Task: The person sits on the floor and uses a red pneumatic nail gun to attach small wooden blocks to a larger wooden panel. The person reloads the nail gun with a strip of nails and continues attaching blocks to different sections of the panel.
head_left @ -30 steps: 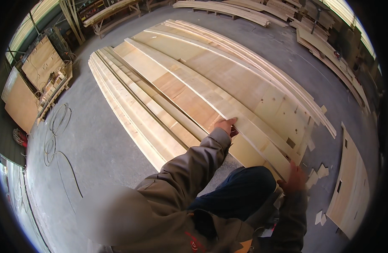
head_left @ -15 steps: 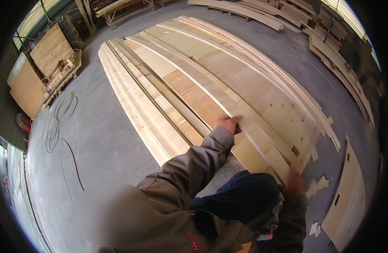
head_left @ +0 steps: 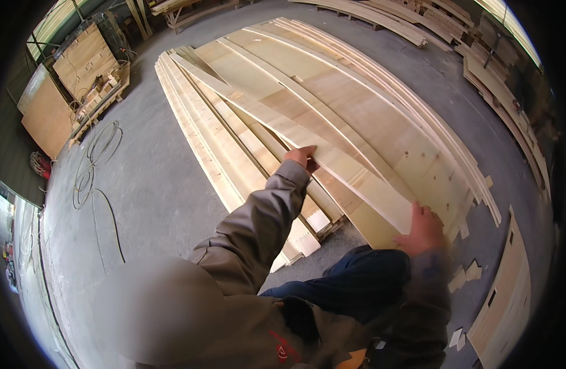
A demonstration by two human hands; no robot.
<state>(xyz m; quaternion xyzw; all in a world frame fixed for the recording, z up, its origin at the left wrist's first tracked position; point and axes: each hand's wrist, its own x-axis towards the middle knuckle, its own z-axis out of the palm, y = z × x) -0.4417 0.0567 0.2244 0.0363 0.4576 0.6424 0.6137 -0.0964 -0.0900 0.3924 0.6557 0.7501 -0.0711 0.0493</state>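
Note:
Both hands are closed on one long pale wooden plank (head_left: 364,186), which runs from near me to the far left across a stack of boards. My left hand (head_left: 302,158) grips the plank's left edge partway along, fingers on top. At the near end, my right hand (head_left: 422,230) wraps around the corner, slightly blurred. Beneath the plank lie wide plywood sheets (head_left: 432,161). A second long strip (head_left: 325,111) rests on the sheets to the right of the held plank. Narrow boards (head_left: 200,144) lie lengthwise along the stack's left side.
Thin strips (head_left: 412,114) line the stack's right side. A slotted panel (head_left: 503,295) lies on the floor at right, near wood scraps (head_left: 465,275). A coiled cable (head_left: 93,161) lies at left, below a pallet with boards (head_left: 101,101). My bent knee (head_left: 369,270) is close to the stack.
The held plank has shifted left across the stack, now angling over the left boards. My left hand moved left; my right hand moved up and slightly left, staying on its near end.

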